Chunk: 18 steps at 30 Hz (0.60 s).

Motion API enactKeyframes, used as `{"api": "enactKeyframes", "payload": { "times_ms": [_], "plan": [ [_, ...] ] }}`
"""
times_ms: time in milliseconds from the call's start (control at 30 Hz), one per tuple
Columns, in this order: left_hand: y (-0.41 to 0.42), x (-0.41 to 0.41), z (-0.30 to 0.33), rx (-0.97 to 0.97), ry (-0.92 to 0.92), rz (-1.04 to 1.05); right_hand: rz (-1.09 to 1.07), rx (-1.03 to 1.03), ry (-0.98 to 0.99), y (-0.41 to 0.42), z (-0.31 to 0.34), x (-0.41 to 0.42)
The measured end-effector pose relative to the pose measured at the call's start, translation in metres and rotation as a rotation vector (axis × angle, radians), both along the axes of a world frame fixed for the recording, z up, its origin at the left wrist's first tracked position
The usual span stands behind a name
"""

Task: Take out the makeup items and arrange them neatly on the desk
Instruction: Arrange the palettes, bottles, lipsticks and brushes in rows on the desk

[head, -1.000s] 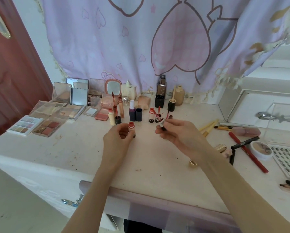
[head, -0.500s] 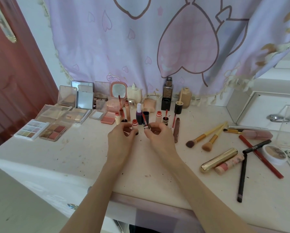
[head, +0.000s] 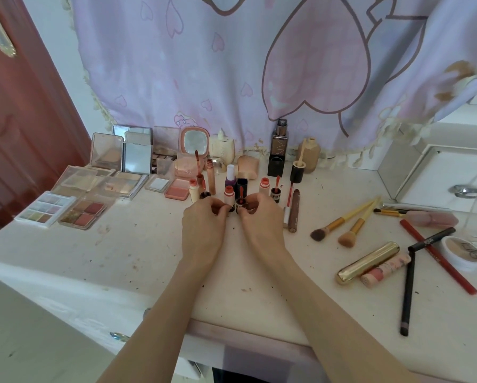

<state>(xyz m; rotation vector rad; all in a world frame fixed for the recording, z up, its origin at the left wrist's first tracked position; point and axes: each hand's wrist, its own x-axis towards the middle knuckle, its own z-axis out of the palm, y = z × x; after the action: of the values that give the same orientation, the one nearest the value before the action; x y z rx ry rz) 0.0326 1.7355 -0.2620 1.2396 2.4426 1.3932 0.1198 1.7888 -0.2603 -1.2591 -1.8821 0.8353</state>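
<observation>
On the white desk (head: 137, 252), my left hand (head: 204, 225) pinches the base of a small pale tube with a coral top (head: 228, 196), standing upright. My right hand (head: 261, 219) pinches a short dark lip-gloss cap with its red wand pointing up (head: 240, 201), set right beside that tube. Both stand at the front of a cluster of upright lip tubes and small bottles (head: 236, 181). Open palettes (head: 84, 210) and compacts (head: 136, 157) line the back left of the desk.
Two makeup brushes (head: 342, 221), a gold tube (head: 367, 262), a pink tube (head: 385, 269), black and red pencils (head: 407, 294) and a round jar (head: 462, 252) lie loose at the right. A brown gloss tube (head: 294, 214) lies beside my right hand. A purple curtain (head: 232, 64) hangs behind.
Both hands moved forward and down to the desk, coming together at the front of the lip-tube cluster. The tube and the wand cap went from held in the air to standing on the desk.
</observation>
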Motion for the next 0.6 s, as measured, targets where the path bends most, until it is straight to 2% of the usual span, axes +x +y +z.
{"api": "enactKeyframes", "payload": {
  "times_ms": [467,600],
  "plan": [
    [-0.010,0.003,-0.003,-0.048,0.113,-0.120,0.046,-0.012,0.018,-0.009,0.005,0.012],
    [-0.023,0.012,-0.006,-0.117,0.226,-0.204,0.106,0.029,0.003,-0.016,0.016,0.039]
  ]
}}
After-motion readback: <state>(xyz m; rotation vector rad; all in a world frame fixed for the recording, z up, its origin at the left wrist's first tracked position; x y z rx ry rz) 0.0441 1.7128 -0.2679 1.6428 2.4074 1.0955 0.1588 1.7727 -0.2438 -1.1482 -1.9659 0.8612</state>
